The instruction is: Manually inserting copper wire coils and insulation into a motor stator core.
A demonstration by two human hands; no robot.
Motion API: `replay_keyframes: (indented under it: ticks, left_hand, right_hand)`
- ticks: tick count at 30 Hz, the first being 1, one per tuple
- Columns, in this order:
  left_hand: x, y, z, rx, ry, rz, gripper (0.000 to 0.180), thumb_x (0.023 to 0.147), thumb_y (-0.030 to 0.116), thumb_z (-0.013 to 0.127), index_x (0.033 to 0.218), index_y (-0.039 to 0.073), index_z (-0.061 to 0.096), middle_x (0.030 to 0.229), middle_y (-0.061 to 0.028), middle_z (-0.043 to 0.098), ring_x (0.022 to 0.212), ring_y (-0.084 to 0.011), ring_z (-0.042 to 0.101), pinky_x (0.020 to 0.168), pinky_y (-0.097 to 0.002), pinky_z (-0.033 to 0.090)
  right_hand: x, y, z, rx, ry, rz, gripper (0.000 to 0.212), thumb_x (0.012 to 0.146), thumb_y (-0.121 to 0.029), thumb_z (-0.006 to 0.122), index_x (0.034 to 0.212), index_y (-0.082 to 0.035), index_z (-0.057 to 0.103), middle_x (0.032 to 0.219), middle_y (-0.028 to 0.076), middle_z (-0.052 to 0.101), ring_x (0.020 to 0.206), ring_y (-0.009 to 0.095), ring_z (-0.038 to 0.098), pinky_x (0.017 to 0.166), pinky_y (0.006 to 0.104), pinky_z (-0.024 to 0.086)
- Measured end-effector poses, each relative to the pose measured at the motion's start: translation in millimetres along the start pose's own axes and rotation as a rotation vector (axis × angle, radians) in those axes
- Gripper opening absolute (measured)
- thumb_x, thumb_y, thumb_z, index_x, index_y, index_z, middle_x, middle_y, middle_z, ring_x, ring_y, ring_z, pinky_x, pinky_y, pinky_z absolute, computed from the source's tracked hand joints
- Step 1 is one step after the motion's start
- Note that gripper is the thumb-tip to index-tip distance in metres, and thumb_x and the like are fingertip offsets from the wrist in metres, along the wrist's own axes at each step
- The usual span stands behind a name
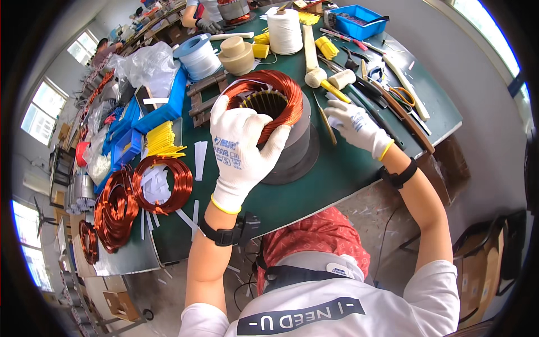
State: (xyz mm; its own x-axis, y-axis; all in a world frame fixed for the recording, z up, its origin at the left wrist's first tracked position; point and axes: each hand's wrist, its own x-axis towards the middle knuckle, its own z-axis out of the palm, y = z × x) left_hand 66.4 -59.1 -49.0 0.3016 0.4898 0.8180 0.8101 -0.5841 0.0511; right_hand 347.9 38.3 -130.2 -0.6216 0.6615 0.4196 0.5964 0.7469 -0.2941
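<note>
A grey motor stator [296, 147] with copper windings [275, 92] bulging from its top stands on the green table [337, 174]. My left hand [238, 149], in a white glove, presses on the near side of the copper coil, thumb hooked over the winding. My right hand [353, 124], also gloved, lies on the table to the right of the stator, fingers by a thin stick-like tool [325, 121]; whether it grips the tool is unclear. A wooden mallet [312, 56] lies just beyond.
Loose copper wire coils [163, 182] and yellow strips [160, 140] lie at the left with blue bins [126, 147]. A white thread cone [284, 31], tape rolls [237, 55], scissors [401, 96], a blue tray [357, 21] sit farther back. Another person's gloved hand [209, 25] works at the far end.
</note>
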Motion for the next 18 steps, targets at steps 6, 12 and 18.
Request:
replay_keyframes:
  ticks: [6, 12, 18]
  left_hand:
    - [-1.0, -7.6, 1.3, 0.008, 0.022, 0.065, 0.021, 0.080, 0.026, 0.073, 0.089, 0.009, 0.065, 0.087, -0.0085, 0.062, 0.088, -0.0291, 0.060, 0.106, -0.0535, 0.038]
    - [-3.5, -15.1, -1.3, -0.058, 0.106, 0.092, 0.027, 0.073, 0.027, 0.077, 0.091, 0.011, 0.065, 0.089, -0.0085, 0.059, 0.094, -0.0307, 0.057, 0.099, -0.0532, 0.041]
    - [-14.9, 50.5, -37.2, -0.149, -0.051, 0.252, 0.024, 0.070, 0.030, 0.075, 0.088, 0.017, 0.067, 0.096, -0.0026, 0.063, 0.080, -0.0226, 0.062, 0.070, -0.0391, 0.050]
  right_hand:
    - [-75.6, -30.2, -38.0, -0.202, -0.224, 0.062, 0.075, 0.063, -0.044, 0.082, 0.122, -0.002, 0.060, 0.114, 0.015, 0.062, 0.112, 0.036, 0.052, 0.096, 0.0460, 0.041]
    - [-158.9, -63.6, -31.7, -0.170, -0.078, 0.159, 0.056, 0.061, -0.010, 0.079, 0.114, -0.007, 0.065, 0.100, 0.014, 0.061, 0.102, 0.035, 0.057, 0.089, 0.0445, 0.046]
    - [-136.5, -125.8, -72.7, 0.647, 0.488, 0.897, 0.022, 0.087, 0.001, 0.063, 0.108, 0.004, 0.066, 0.080, 0.005, 0.064, 0.062, 0.010, 0.058, 0.055, 0.0216, 0.044]
